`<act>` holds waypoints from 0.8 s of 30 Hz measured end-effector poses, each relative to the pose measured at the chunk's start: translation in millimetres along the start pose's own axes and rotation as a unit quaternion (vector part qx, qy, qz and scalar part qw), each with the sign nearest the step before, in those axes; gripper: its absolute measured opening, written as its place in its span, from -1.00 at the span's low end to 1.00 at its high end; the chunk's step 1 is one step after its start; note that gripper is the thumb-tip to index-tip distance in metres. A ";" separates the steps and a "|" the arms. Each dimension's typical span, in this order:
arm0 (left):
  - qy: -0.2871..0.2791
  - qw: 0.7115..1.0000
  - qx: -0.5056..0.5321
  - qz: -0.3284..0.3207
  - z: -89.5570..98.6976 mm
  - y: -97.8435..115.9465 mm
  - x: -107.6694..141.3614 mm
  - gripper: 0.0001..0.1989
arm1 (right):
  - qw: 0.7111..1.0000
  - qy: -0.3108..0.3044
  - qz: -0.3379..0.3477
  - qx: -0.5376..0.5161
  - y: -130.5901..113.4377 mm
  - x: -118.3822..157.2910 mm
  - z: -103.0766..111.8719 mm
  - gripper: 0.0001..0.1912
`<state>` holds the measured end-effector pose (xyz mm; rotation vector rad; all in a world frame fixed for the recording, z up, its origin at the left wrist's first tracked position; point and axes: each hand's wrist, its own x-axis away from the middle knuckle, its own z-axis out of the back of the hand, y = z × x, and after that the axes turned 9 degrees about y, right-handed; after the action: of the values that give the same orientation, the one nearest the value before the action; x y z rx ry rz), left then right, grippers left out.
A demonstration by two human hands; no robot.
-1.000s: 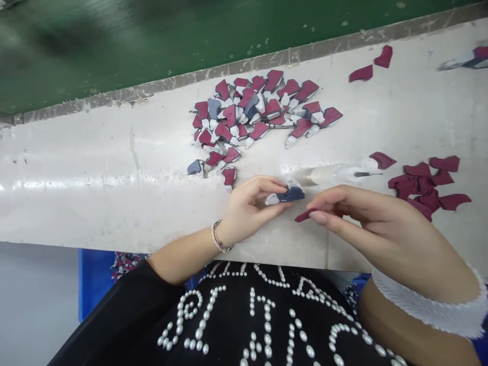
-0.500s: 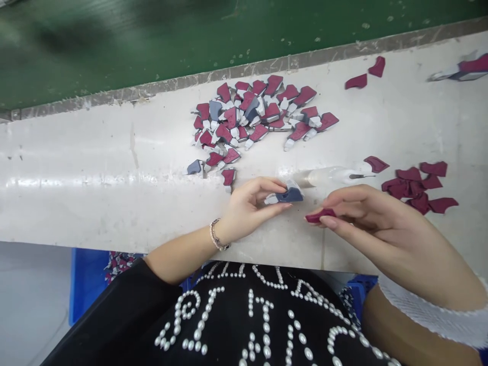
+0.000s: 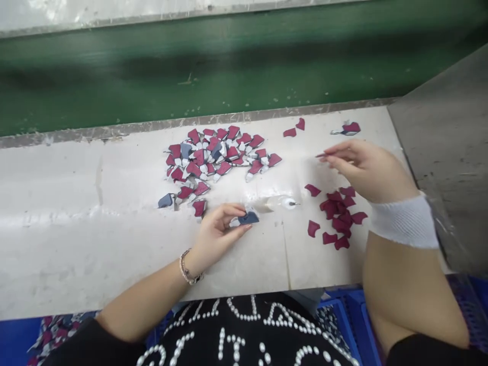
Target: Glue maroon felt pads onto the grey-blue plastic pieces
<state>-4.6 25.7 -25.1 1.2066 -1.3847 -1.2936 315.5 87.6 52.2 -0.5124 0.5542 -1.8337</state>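
- Left hand (image 3: 217,235): grip pressed together, thumb and fingertips pinching a navy-and-white piece (image 3: 247,219) just above the surface, close beside the bottle's tip.
- Right hand (image 3: 366,165): raised over the surface, well apart from the left hand, its thumb and forefinger pinching a thin maroon piece (image 3: 320,155) seen nearly edge-on, so its shape is hard to tell.
- Squeeze bottle (image 3: 278,203): clear plastic, lying on its side on the white surface (image 3: 76,249), with a fine metal tip pointing toward the right.
- Heap of assembled pieces (image 3: 211,157): maroon, white and navy, lying together on the surface, up and to the left of both hands.
- Loose maroon cut pieces (image 3: 337,216): a scattered cluster on the surface, below the right hand.
- Pair of maroon pieces (image 3: 294,128): lying near the far edge of the surface.
- Assembled piece (image 3: 348,128): lying by itself, beyond the right hand.
- Around the person: a beaded bracelet (image 3: 186,267) on the left wrist, a white mesh cuff (image 3: 404,222) on the right, a black top (image 3: 236,335) sewn with pearl beads, and blue crates (image 3: 343,325) under the surface's near edge.
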 end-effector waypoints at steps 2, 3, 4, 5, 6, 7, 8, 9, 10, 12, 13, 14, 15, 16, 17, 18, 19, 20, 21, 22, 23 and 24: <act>-0.003 1.000 -0.006 0.006 0.1 -0.2 -0.2 -0.79 | 0.999 -0.008 0.037 -0.012 -5.8 -21.2 -9.5 -0.74; -0.003 1.000 -0.008 0.009 0.2 -0.3 -0.2 -0.79 | 0.998 -0.016 0.052 -0.014 -7.2 -27.5 -13.4 -0.73; -0.003 1.000 -0.009 0.010 0.3 -0.3 -0.2 -0.80 | 0.998 -0.026 0.062 -0.013 -6.9 -30.5 -16.1 -0.71; -0.003 1.000 -0.008 0.011 0.3 -0.2 -0.1 -0.79 | 0.997 -0.034 0.065 -0.008 -4.6 -30.2 -17.3 -0.69; -0.003 1.000 -0.007 0.011 0.3 0.1 0.0 -0.79 | 0.997 -0.041 0.061 0.001 -0.4 -26.9 -17.1 -0.66; -0.003 1.000 -0.005 0.010 0.2 0.6 0.2 -0.79 | 0.998 -0.047 0.051 0.013 5.1 -21.3 -16.0 -0.62; -0.005 1.000 -0.004 0.009 0.0 1.3 0.3 -0.79 | 0.998 -0.053 0.038 0.026 11.4 -13.9 -14.5 -0.57; -0.008 1.000 -0.005 0.008 -0.1 2.1 0.3 -0.80 | 0.997 -0.058 0.025 0.039 17.7 -5.5 -13.3 -0.51; -0.012 1.000 -0.006 0.008 -0.2 3.1 0.2 -0.80 | 0.996 -0.067 0.015 0.049 23.2 3.1 -13.2 -0.46; -0.018 1.000 -0.010 0.007 -0.3 4.9 -0.2 -0.80 | 0.994 -0.094 0.011 0.057 29.7 18.3 -17.3 -0.39; -0.019 1.000 -0.012 0.007 -0.4 5.4 -0.6 -0.79 | 0.993 -0.103 0.015 0.057 30.4 24.2 -21.1 -0.38; -0.019 1.000 -0.011 0.007 -0.5 5.7 -0.9 -0.79 | 0.992 -0.108 0.019 0.056 29.5 28.6 -25.4 -0.38; -0.018 1.000 -0.011 0.006 -0.7 5.5 -1.2 -0.79 | 0.992 -0.108 0.021 0.056 27.3 31.8 -29.2 -0.38; -0.017 1.000 -0.009 0.003 -0.9 5.0 -1.3 -0.78 | 0.993 -0.104 0.020 0.057 24.5 34.2 -31.9 -0.38; -0.014 1.000 -0.008 -0.001 -1.2 4.2 -1.4 -0.78 | 0.993 -0.100 0.016 0.059 21.3 36.4 -32.9 -0.39; -0.010 1.000 -0.007 -0.007 -1.4 3.3 -1.3 -0.77 | 0.993 -0.098 0.010 0.062 18.2 39.2 -32.1 -0.40; -0.004 1.000 -0.008 -0.016 -1.5 2.5 -1.0 -0.77 | 0.993 -0.099 0.005 0.063 15.5 43.1 -29.6 -0.42; 0.001 1.000 -0.012 -0.025 -1.6 1.8 -0.6 -0.76 | 0.993 -0.103 0.001 0.063 13.3 48.5 -25.9 -0.44; 0.005 0.999 -0.018 -0.034 -1.5 1.5 -0.1 -0.75 | 0.992 -0.107 0.000 0.060 11.4 55.7 -21.8 -0.44; 0.008 0.999 -0.026 -0.043 -1.4 1.7 0.5 -0.74 | 0.992 -0.112 0.001 0.055 9.5 64.5 -17.8 -0.44; 0.008 0.998 -0.036 -0.053 -1.3 2.3 1.1 -0.74 | 0.992 -0.117 0.005 0.048 7.3 74.6 -14.7 -0.42; 0.007 0.997 -0.042 -0.065 -1.2 3.3 1.8 -0.74 | 0.992 -0.124 0.012 0.036 4.4 85.4 -12.6 -0.40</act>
<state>-3.9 23.7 -21.8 1.2615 -1.2462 -1.4164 285.2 6.8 46.2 -0.6706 0.3239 -1.7281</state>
